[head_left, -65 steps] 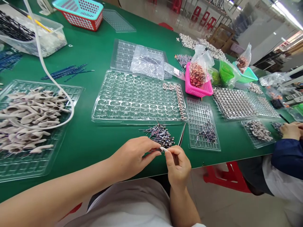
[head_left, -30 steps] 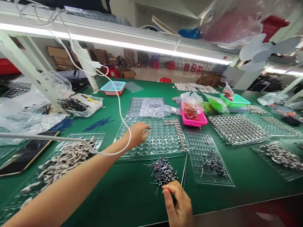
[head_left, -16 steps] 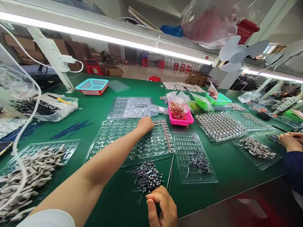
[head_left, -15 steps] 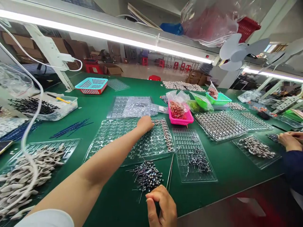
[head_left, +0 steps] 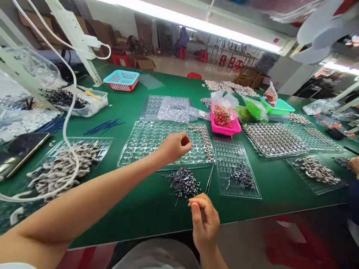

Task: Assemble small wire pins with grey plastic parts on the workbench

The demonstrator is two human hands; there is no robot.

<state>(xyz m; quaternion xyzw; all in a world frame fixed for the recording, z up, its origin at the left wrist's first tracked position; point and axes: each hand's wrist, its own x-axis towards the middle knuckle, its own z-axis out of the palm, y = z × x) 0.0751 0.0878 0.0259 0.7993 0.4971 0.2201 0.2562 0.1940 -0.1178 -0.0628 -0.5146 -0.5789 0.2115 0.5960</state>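
My left hand [head_left: 175, 147] hovers over a clear plastic tray [head_left: 146, 140] with rows of moulded pockets. Its fingers are curled together; whether something small is between them I cannot tell. Small pale ring-like pieces [head_left: 208, 147] fill pockets along the tray's right side and part of its far edge. Near the table's front edge, my right hand [head_left: 206, 220] is closed in a pinch, its fingertips hiding anything held. Just beyond it lie a pile of small wire-legged parts [head_left: 184, 183] and a pair of tweezers [head_left: 209, 180], the near end hidden behind the hand.
Another clear tray [head_left: 224, 190] holds more wired parts. Grey curved pieces [head_left: 64, 164] are heaped at left, under a white cable [head_left: 74, 97]. A pink basket [head_left: 227, 130], filled trays [head_left: 275, 138] and a co-worker's hand [head_left: 353, 164] are to the right.
My left hand has drawn back from the row of pieces at the tray's far edge, toward me. My right hand stays pinched near the wired parts. The camera view has tilted down.
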